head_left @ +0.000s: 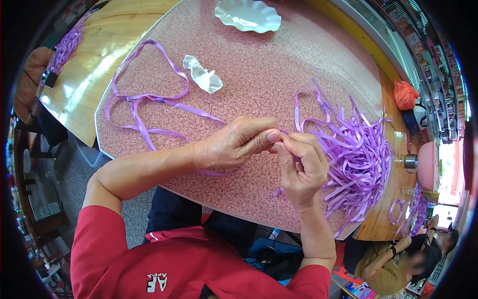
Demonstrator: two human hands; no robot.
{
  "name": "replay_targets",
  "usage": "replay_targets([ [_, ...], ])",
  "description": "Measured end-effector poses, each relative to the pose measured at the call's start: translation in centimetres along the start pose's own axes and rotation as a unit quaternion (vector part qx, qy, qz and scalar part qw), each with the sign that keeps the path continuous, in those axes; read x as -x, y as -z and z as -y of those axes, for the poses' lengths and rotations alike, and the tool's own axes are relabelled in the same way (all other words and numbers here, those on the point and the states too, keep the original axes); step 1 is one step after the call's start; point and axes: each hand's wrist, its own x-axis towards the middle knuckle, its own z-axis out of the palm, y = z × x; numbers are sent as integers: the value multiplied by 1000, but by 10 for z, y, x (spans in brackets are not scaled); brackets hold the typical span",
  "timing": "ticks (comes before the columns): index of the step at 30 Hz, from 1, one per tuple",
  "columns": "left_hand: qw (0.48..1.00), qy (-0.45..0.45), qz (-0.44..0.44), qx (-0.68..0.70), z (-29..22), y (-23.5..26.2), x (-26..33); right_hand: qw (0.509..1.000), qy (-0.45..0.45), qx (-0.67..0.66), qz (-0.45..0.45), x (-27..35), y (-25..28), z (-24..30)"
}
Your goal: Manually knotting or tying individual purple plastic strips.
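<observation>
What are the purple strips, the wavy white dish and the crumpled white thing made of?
The purple strips look like satiny ribbon: flat, floppy, softly shiny. The wavy white dish has a glossy glare, so maybe glazed ceramic or hard plastic. The crumpled white thing seems thin, creased and partly see-through, perhaps plastic film; I can't be sure.

Looks to me like a small shop with handwork going on inside: crowded shelves [440, 74] run along the right, daylight glares through an opening [450, 169] near them, and purple ribbons [361, 154] lie heaped on a pink-speckled table [269, 74].
</observation>
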Motion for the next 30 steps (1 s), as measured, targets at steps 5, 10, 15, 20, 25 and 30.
replay_targets([
  [5, 985, 90, 14, 145, -6, 0, 0, 998, -57, -19, -3, 4, 1, -3],
  [10, 1000, 25, 6, 16, -5, 2, -1, 990, -107, -77, -48, 5, -1, -3],
  [15, 999, -30, -7, -41, 2, 2, 1, 992, -93, -83, -18, 6, 1, -5],
  [20, 996, -59, -9, -72, 3, 3, 1, 990, -85, -116, -2, 7, 1, -5],
  [25, 998, -58, -3, -38, 1, 3, 2, 986, -112, -110, -57, 8, -3, -4],
  [30, 988, -117, -20, -100, 7, 5, 0, 991, -92, -80, -46, 8, -3, -1],
])
